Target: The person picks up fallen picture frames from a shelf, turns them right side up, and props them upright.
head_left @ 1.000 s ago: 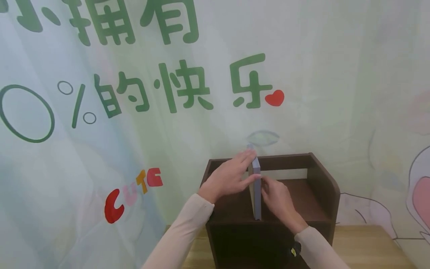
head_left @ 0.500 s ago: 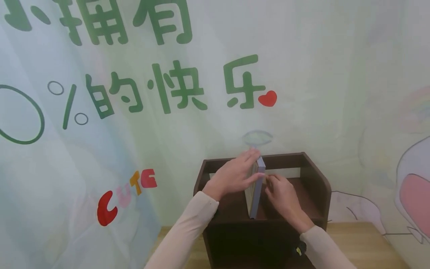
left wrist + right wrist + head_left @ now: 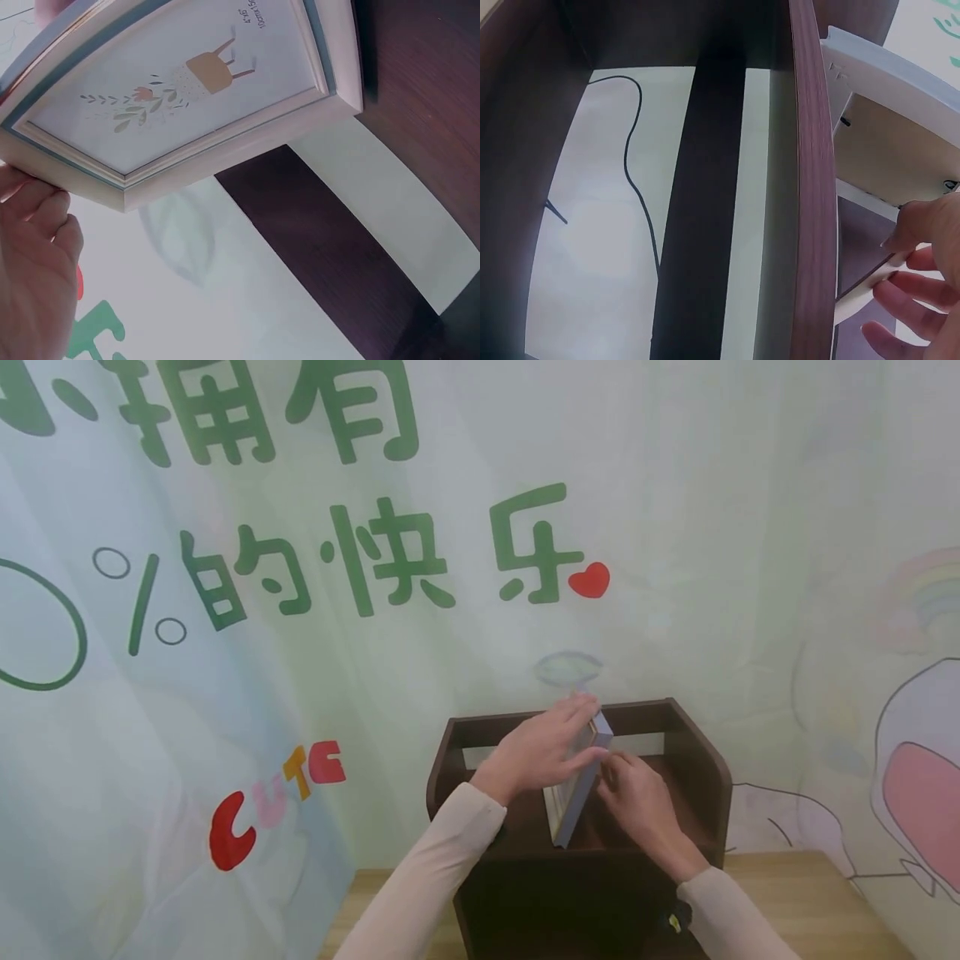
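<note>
The left grip [image 3: 536, 752] held the frame [image 3: 195, 90], which leaned right. There, the right grip [image 3: 636, 795] pinched its back leg [image 3: 864, 291].

"How does the picture frame [image 3: 199, 101] look?"
"Smooth, as if painted; the shelf unit [image 3: 815, 225] shows fine wood grain."
"And the backdrop [image 3: 675, 543]?"
"Creased matt cloth; the bench [image 3: 810, 893] looks like smooth wood."

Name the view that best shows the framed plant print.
Left wrist: the plant print faces the camera, large and clear. Head shows the picture frame steeply slanted, print illegible; right wrist, only its back.
</note>
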The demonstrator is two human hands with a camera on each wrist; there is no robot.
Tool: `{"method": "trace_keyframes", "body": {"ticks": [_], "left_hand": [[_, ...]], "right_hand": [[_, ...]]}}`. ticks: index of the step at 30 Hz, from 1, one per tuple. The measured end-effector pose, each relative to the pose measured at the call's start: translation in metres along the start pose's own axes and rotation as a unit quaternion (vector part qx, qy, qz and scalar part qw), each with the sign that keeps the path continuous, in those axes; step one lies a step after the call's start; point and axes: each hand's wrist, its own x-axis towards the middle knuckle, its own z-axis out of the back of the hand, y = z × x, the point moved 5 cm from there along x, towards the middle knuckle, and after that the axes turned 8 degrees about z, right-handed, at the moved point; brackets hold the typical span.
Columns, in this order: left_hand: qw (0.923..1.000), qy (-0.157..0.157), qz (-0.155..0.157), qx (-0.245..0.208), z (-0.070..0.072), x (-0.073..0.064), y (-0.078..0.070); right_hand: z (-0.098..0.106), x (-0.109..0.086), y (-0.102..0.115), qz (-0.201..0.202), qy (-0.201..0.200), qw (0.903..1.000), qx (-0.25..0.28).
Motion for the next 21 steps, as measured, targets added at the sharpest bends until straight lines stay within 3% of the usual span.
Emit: {"method": "trace_keyframes", "body": {"ticks": [9, 21], "left_hand": [[0.9998, 0.007, -0.021, 0.004, -0.007, 0.011, -0.012], [0.9996, 0.013, -0.013, 0.022, -0.011, 0.015, -0.018]], "right_hand": [[0.002, -0.005, -0.008, -0.024, 0.016, 0.9996, 0.007], [0.002, -0.009, -0.013, -0.044, 0.027, 0.9986, 0.006]]}}
